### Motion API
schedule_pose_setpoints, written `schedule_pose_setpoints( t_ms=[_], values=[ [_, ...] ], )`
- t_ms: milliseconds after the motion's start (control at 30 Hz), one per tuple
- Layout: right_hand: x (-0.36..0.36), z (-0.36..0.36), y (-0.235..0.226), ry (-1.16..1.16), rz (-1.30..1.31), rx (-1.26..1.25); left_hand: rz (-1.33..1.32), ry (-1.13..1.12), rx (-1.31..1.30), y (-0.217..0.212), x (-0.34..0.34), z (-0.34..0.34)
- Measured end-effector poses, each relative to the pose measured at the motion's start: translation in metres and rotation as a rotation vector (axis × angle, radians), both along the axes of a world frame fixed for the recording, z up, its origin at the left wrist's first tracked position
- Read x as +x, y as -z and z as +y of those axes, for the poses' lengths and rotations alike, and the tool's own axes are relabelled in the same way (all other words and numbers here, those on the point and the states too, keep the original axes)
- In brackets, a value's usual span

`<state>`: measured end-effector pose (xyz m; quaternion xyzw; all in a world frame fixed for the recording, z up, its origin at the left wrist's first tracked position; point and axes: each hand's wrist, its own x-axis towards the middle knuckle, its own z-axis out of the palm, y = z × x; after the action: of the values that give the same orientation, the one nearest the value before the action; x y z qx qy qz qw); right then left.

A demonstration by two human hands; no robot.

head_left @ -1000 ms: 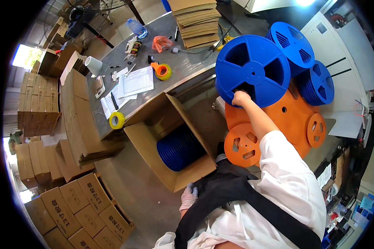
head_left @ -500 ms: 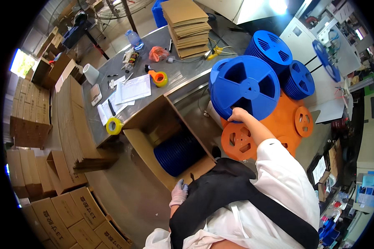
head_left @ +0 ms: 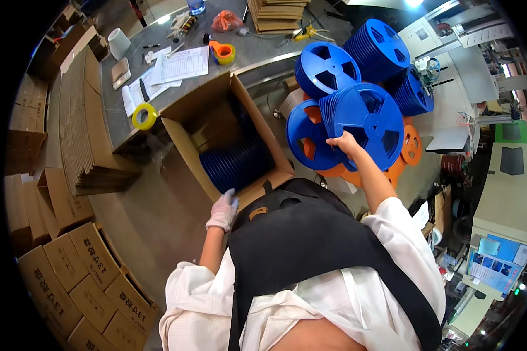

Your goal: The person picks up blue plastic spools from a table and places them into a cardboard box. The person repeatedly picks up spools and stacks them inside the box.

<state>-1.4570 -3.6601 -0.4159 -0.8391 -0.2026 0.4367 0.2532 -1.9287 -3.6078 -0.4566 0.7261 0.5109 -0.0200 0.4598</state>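
My right hand (head_left: 345, 142) grips a bundle of blue plastic reels (head_left: 366, 121) by its lower edge and holds it upright above orange reels (head_left: 409, 146). A single blue reel (head_left: 305, 140) leans just left of the bundle. My left hand (head_left: 223, 210), in a white glove, rests on the near wall of an open cardboard box (head_left: 186, 114). A row of blue reels (head_left: 235, 164) stands on edge inside that box.
More blue reel stacks (head_left: 379, 48) sit behind. The grey table (head_left: 252, 51) holds papers (head_left: 178, 65), an orange tape dispenser (head_left: 222, 52), a yellow tape roll (head_left: 144, 116), a white cup (head_left: 119, 42). Flat cartons (head_left: 79, 123) and folded boxes (head_left: 82, 275) lie left.
My right hand has carried the blue reel bundle down and toward the box side. My left hand has come up onto the box's near wall. The camera has shifted over the box.
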Motion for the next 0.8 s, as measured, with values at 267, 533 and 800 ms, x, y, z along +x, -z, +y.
schedule_pose_setpoints(
  t_ms=[267,533,800],
  values=[
    [-0.044,-0.047,0.043,-0.193,-0.035,-0.181,-0.016,0.079,-0.158,0.014,0.064,0.039],
    [-0.044,-0.07,0.066,-0.329,-0.181,-0.219,-0.332,-0.477,-1.128,0.111,0.224,0.019],
    [-0.03,-0.072,0.044,-0.232,0.052,-0.053,-0.086,-0.794,-0.993,0.23,0.296,-0.041]
  ],
)
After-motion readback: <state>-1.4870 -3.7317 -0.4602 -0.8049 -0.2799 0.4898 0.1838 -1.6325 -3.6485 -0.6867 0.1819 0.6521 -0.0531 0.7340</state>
